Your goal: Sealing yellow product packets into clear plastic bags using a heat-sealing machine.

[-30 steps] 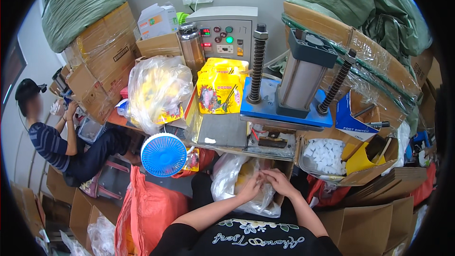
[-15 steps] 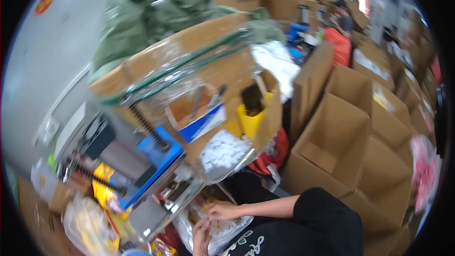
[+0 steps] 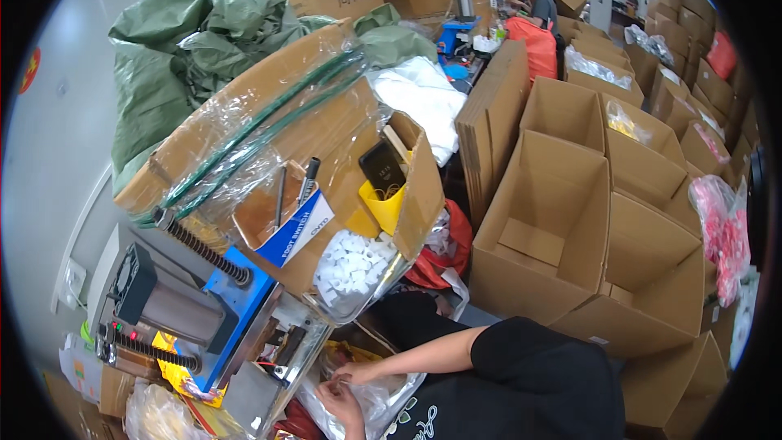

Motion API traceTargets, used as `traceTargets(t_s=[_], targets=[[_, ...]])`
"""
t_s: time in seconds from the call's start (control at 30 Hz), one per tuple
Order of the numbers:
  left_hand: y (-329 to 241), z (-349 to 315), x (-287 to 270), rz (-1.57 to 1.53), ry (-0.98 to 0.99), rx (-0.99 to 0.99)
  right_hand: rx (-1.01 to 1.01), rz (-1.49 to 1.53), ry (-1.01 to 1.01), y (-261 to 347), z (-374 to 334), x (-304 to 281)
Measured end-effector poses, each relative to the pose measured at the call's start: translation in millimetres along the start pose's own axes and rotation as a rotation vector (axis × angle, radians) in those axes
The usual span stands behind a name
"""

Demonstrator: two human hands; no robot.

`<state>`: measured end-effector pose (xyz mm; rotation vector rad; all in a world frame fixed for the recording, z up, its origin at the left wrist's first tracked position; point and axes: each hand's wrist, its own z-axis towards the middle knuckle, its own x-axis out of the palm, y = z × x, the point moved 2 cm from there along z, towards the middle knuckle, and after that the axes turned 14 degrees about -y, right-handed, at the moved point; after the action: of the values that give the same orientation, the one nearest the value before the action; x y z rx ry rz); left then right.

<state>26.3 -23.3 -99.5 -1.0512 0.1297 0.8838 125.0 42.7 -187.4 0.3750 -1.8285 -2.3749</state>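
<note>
My right hand (image 3: 357,372) and my left hand (image 3: 340,401) meet close together above a clear plastic bag (image 3: 397,385) at the lower middle. Both have bent, closed fingers, with the fingertips nearly touching. Whatever they pinch is too small to make out. Under the hands, the bag lies in an open container whose contents are mostly covered. Just left of them stands a bench press (image 3: 236,293) with a blue plate, dark cylinder and coil springs. Beyond the hands, a clear tray (image 3: 326,303) is heaped with small white plastic pieces (image 3: 352,265).
A cut cardboard box (image 3: 318,126) holds a blue-and-white carton (image 3: 295,232) with pens and a yellow holder (image 3: 383,210) with a phone (image 3: 381,169). Open cartons (image 3: 542,204) line the right. Green sacking (image 3: 191,49) is piled behind. Another person (image 3: 544,8) works far off.
The whole view has turned, so the scene sits further left and looks sharper. My hands stay close together over the bag, with fingers still bent.
</note>
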Motion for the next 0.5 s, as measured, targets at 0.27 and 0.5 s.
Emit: traceTargets(t_s=[0.27, 0.5], targets=[[23, -15, -2, -0.159, 0.151, -0.24, -0.012, -0.297, 0.151, 26, -6, -45], [24, -50, -22, -0.294, 0.241, -0.317, 0.194, -0.664, 0.191, 29, -9, -47]])
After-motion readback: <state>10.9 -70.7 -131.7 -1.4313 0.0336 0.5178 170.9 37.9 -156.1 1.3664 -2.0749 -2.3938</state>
